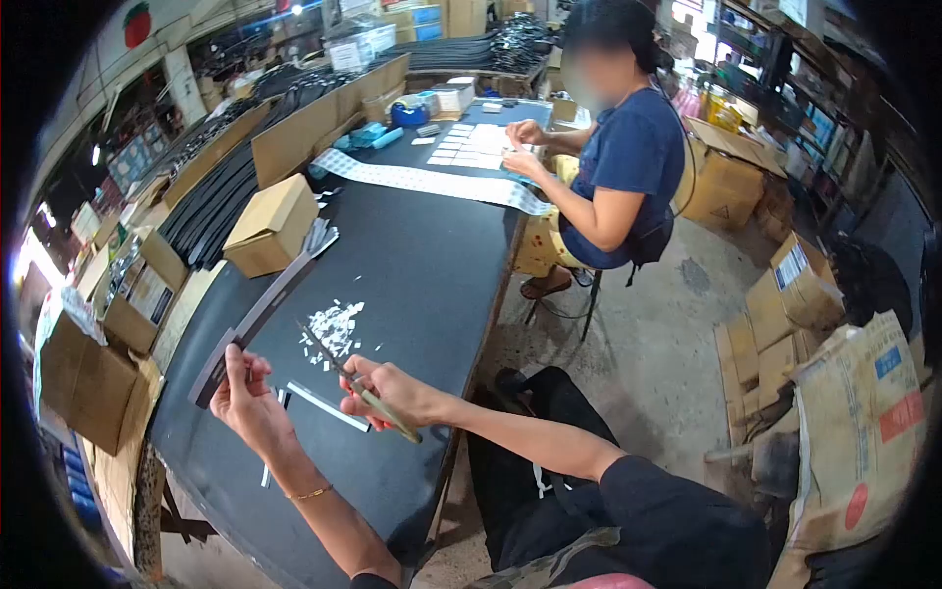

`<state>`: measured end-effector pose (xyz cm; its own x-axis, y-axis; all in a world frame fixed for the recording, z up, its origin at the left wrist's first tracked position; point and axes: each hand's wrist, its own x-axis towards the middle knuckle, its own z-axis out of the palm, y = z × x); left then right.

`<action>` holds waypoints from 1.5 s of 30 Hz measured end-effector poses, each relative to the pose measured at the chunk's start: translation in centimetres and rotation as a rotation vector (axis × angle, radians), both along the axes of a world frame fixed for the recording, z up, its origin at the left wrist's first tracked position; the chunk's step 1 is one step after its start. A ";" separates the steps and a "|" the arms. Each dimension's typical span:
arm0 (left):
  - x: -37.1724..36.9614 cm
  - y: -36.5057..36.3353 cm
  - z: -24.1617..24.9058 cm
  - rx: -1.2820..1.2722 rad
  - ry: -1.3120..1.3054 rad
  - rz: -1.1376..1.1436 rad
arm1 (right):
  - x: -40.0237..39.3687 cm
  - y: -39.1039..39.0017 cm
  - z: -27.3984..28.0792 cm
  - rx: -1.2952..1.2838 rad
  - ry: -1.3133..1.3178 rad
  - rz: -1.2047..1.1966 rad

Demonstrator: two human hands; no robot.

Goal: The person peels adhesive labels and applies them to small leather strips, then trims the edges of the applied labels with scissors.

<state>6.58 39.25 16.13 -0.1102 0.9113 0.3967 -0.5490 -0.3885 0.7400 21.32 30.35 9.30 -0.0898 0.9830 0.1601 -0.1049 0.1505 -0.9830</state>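
My left hand holds one end of a long dark strip, pinched between thumb and fingers. The strip's far end rests by a cardboard box on the black tabletop. In my right hand is a pair of scissors, its tips pointing toward a pile of small white pieces. The scissors and the strip are apart. A flat white-edged strip lies on the table between my two hands, with another thin strip partly hidden near my left hand.
Across the table a seated co-worker handles something small above rows of white cards. A long white patterned sheet crosses the table. Bundled black strips lie at the left; boxes stand on the floor at the right.
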 end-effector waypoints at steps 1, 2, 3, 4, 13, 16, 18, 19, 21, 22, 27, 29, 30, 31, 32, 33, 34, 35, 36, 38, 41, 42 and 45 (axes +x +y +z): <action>0.0 0.2 -0.1 0.014 -0.005 -0.004 | 0.1 -0.1 0.0 -0.001 0.004 -0.014; 0.1 0.2 -0.2 0.028 -0.011 -0.006 | 0.2 -0.2 -0.1 0.015 -0.049 -0.023; 0.2 0.0 -0.1 0.025 -0.012 -0.017 | 0.3 -0.3 -0.1 0.031 -0.105 -0.030; 0.3 -0.3 0.1 0.030 -0.001 -0.017 | 0.4 -0.3 -0.4 0.061 -0.135 -0.051; 0.6 -0.2 -0.2 0.049 0.018 -0.038 | 0.4 -0.4 -0.1 0.034 -0.171 -0.023; 0.8 -0.2 -0.3 0.007 0.034 0.015 | 0.6 -0.1 -0.3 0.126 -0.191 -0.084; 1.2 0.0 -0.7 -0.041 0.054 0.060 | 0.2 0.1 -0.5 0.178 -0.215 -0.137; 0.7 0.3 -1.1 -0.042 0.053 0.075 | 0.1 0.0 -0.2 0.150 -0.199 -0.117; 0.9 -0.7 -0.1 -0.124 0.112 0.099 | -0.1 0.2 0.0 0.073 -0.259 -0.127; 1.1 -0.5 -0.5 -0.100 0.091 0.062 | 0.0 0.6 -0.7 0.048 -0.146 -0.082; 1.9 -0.9 0.0 -0.006 0.006 -0.061 | -0.3 0.1 -0.3 0.016 -0.024 -0.012; 1.9 -1.1 0.0 -0.009 0.024 -0.059 | -0.5 0.3 -0.2 0.049 -0.003 0.017; 2.0 -1.1 0.0 -0.007 0.046 -0.079 | -0.5 0.3 0.0 0.066 -0.002 0.015; 2.2 -1.1 -0.1 -0.008 0.047 -0.073 | -0.6 0.4 0.0 0.084 0.000 0.011; 2.3 -1.0 -0.3 -0.012 0.044 -0.082 | -0.5 0.6 0.0 0.084 0.003 0.016; 2.4 -1.0 -0.4 -0.016 0.041 -0.092 | -0.5 0.8 0.0 0.100 -0.038 0.003; 2.4 -1.2 -0.2 -0.024 0.046 -0.102 | -0.5 1.0 -0.1 0.116 -0.079 -0.011; 2.4 -1.2 -0.3 -0.025 0.049 -0.098 | -0.7 1.1 0.0 0.114 -0.077 -0.007; 2.4 -1.2 -0.4 -0.018 0.054 -0.105 | -0.8 1.3 0.1 0.132 -0.101 -0.027; 2.5 -1.2 -0.3 -0.033 0.058 -0.111 | -1.1 1.5 0.3 0.148 -0.125 -0.044; 2.4 -1.1 -0.4 -0.021 0.071 -0.108 | -1.2 1.7 0.3 0.157 -0.122 -0.042; 2.3 -1.1 -0.4 -0.023 0.072 -0.107 | -1.2 1.7 0.4 0.158 -0.129 -0.043; 2.3 -1.2 -0.4 -0.013 0.077 -0.110 | -1.5 1.6 1.1 0.146 -0.121 -0.056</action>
